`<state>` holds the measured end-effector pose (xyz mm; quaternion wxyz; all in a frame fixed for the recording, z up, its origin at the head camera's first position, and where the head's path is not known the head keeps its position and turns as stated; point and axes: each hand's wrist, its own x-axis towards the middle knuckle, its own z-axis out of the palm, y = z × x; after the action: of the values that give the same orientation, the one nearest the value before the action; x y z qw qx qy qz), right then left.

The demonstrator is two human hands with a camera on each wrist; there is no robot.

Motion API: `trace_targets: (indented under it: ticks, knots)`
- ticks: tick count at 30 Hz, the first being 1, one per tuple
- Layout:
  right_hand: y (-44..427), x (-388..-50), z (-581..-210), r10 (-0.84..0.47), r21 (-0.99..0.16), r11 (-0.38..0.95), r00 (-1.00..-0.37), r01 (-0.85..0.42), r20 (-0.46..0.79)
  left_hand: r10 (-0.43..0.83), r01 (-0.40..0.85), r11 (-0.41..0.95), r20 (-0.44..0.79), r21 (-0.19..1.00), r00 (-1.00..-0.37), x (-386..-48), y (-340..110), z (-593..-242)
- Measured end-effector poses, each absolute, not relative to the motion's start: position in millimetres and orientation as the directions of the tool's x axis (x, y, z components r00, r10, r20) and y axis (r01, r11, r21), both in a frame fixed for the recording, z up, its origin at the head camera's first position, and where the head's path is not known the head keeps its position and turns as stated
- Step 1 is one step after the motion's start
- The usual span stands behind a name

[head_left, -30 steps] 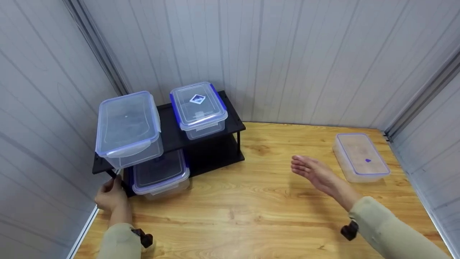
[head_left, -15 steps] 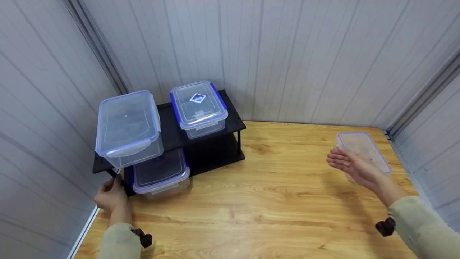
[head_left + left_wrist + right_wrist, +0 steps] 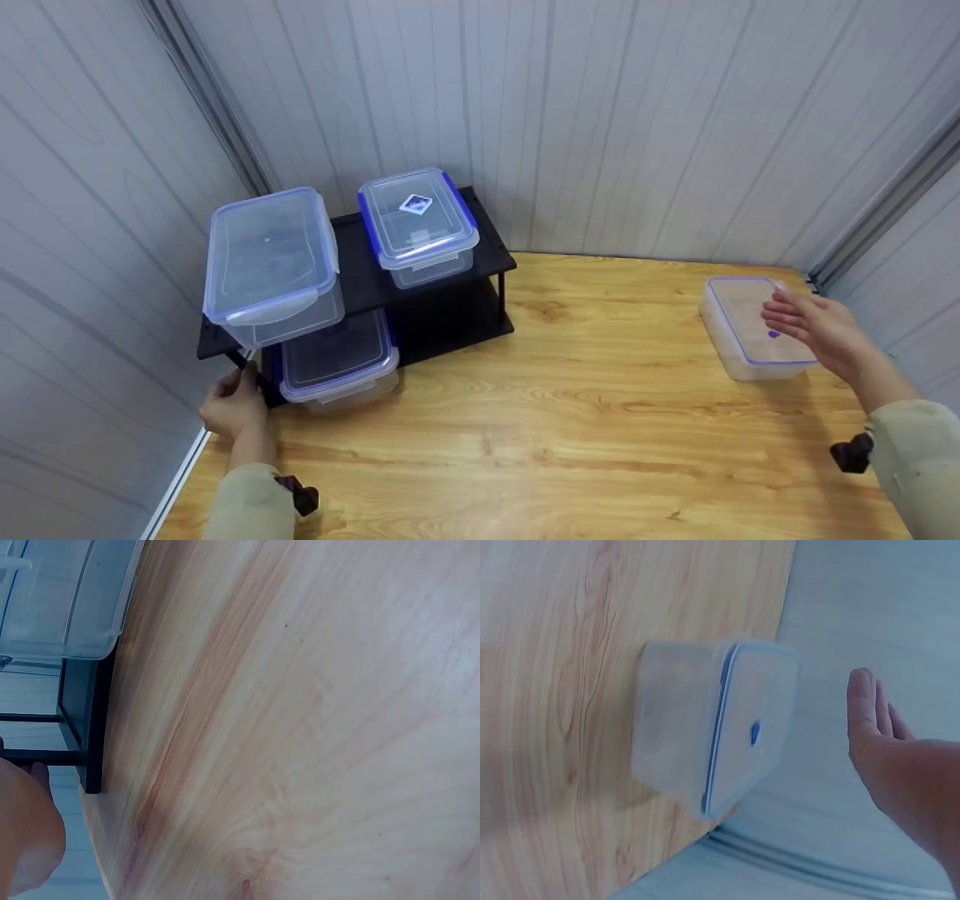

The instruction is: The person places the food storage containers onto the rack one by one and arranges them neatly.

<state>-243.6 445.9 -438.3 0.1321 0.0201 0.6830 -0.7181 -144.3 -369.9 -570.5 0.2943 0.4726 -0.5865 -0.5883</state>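
Note:
My left hand grips the front left post of a black two-tier shelf rack; in the left wrist view its fingers wrap that post. On the rack's lower tier, beside this hand, sits a clear lidded food container. My right hand, fingers straight, hovers over the right side of another clear food container with a purple-edged lid. The right wrist view shows the hand apart from that container.
Two more lidded containers stand on the top tier: a large one at left and a blue-clipped one at right. Panel walls enclose the wooden table at the back and both sides.
My right hand has moved right across the table, from left of the purple-edged container to over its right side. The left hand stays on the post.

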Motion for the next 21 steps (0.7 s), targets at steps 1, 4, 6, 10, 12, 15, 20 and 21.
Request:
trace_targets:
  ticks: [1,4,6,10,12,15,20,21]
  knots:
    - [451,-244,-439,-0.154,-0.974,-0.042,-0.964,0.224,-0.215,-0.9,-0.211,-0.137,-0.211,0.968,-0.382,-144,-370,-570]
    - [463,-245,-441,-0.126,-0.969,-0.039,-0.964,0.242,-0.236,-0.896,-0.214,-0.135,-0.212,0.967,-0.391,-144,-371,-570]
    - [470,-245,-444,-0.106,-0.968,-0.01,-0.963,0.251,-0.248,-0.893,-0.213,-0.137,-0.214,0.967,-0.396,-143,-371,-570]
    - [480,-243,-450,-0.076,-0.961,0.016,-0.958,0.275,-0.275,-0.893,-0.206,-0.133,-0.208,0.969,-0.4,-143,-372,-570]
    - [485,-241,-453,-0.073,-0.958,0.01,-0.955,0.287,-0.287,-0.894,-0.201,-0.133,-0.206,0.97,-0.399,-143,-371,-570]
    - [494,-238,-458,-0.06,-0.951,0.017,-0.95,0.307,-0.308,-0.897,-0.194,-0.131,-0.2,0.972,-0.394,-144,-371,-571]
    - [507,-236,-465,0.02,-0.917,0.181,-0.934,0.355,-0.357,-0.899,-0.208,-0.113,-0.189,0.972,-0.396,-145,-371,-571]
    - [509,-236,-466,0.032,-0.908,0.208,-0.931,0.363,-0.365,-0.898,-0.209,-0.112,-0.189,0.971,-0.397,-145,-371,-571]
